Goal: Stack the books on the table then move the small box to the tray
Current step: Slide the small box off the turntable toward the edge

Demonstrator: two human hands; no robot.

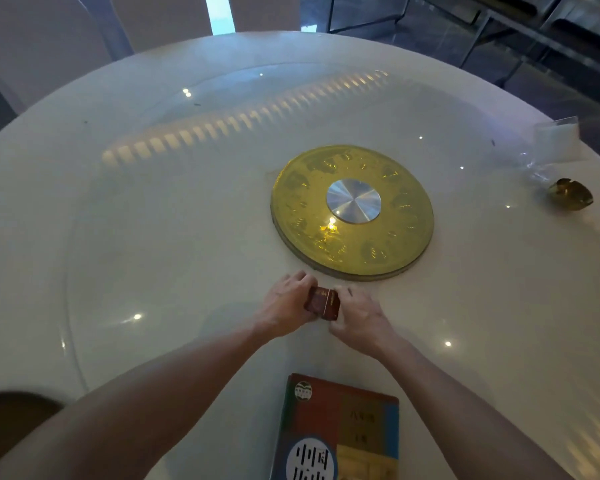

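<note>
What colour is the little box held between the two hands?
Dark red-brown, with faint gold markings on its side; the small box shows best in the head view.

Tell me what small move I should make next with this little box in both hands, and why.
Probably carry the small box a short way forward and set it on the round gold tray. Your left hand and right hand both grip it just short of the tray's near rim, and the book already lies behind your hands by the table's near edge, so the box move seems to be what remains.
</note>
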